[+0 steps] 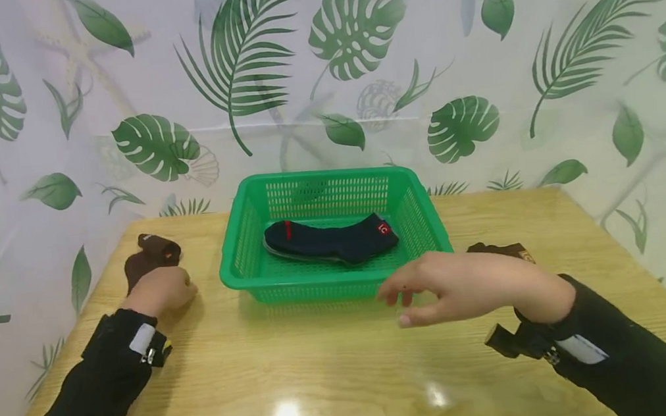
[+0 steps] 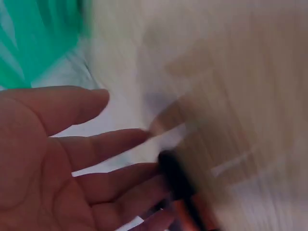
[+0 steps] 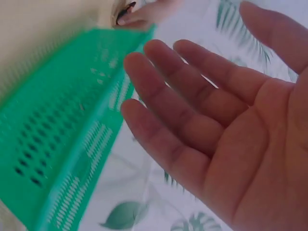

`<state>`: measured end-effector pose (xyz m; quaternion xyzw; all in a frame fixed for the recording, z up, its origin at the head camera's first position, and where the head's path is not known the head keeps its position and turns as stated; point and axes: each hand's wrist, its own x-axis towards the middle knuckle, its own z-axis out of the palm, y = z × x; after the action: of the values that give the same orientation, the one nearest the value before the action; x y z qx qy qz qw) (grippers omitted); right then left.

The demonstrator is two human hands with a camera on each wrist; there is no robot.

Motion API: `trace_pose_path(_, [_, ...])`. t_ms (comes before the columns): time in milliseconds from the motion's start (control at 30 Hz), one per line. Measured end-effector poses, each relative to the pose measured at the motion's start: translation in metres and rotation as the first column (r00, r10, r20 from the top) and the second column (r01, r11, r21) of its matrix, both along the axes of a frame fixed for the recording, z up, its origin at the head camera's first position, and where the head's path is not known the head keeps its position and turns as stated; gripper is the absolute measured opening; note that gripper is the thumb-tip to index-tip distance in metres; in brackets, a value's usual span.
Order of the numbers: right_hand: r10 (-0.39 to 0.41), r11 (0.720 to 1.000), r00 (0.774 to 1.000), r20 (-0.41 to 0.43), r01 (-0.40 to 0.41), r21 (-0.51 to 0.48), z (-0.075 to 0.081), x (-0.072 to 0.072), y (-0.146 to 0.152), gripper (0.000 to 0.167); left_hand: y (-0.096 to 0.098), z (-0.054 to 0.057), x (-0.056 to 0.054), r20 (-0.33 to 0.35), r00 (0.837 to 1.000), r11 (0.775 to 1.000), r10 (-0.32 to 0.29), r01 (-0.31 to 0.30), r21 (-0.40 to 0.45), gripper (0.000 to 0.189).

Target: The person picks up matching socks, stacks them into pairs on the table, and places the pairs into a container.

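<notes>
My left hand [image 1: 164,290] is low over the left side of the table, right beside a dark brown rolled sock-like bundle [image 1: 153,253]. In the left wrist view its fingers are nearly straight and apart, and a blurred black and orange thing [image 2: 178,178] overlaps the fingertips. Held palm down, my right hand [image 1: 459,286] hovers by the front right corner of the green basket [image 1: 316,290], fingers loosely bent and holding nothing. Inside the basket lies a pair of navy socks [image 1: 330,241] with red marks. Another brown sock-like piece [image 1: 500,249] is partly hidden behind my right hand.
The basket has perforated walls and stands at the back middle of the light wooden table [image 1: 324,380]. Close behind rises a white cloth [image 1: 312,104] printed with green leaves, which also runs along both sides.
</notes>
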<state>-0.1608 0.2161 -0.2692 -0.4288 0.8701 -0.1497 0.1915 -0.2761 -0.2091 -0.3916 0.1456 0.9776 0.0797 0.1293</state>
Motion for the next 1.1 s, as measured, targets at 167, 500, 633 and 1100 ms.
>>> trace_pose_path(167, [0.030,0.998,0.999,0.015,-0.031,0.058,-0.022,0.012,-0.012,0.038,0.072,0.008,0.068,0.032,0.994,0.993,-0.106,0.104,0.062,0.023])
trace_pose_path(500, [0.054,0.980,0.999,-0.002,-0.053,0.190,-0.066,0.025,-0.043,0.028,0.178,0.001,0.134,0.055,0.871,0.844,-0.488,0.454,0.284,0.021])
trace_pose_path(633, [0.097,0.975,0.992,-0.082,-0.078,0.208,-0.078,0.033,-0.048,0.012,0.197,-0.005,0.122,0.102,0.847,0.794,-0.521,0.437,0.423,0.026])
trace_pose_path(1100, [0.133,0.933,0.947,-0.292,-0.020,0.360,-0.107,0.037,-0.036,0.038,0.156,-0.012,0.114,-0.109,0.825,0.820,-0.555,0.564,0.092,0.033])
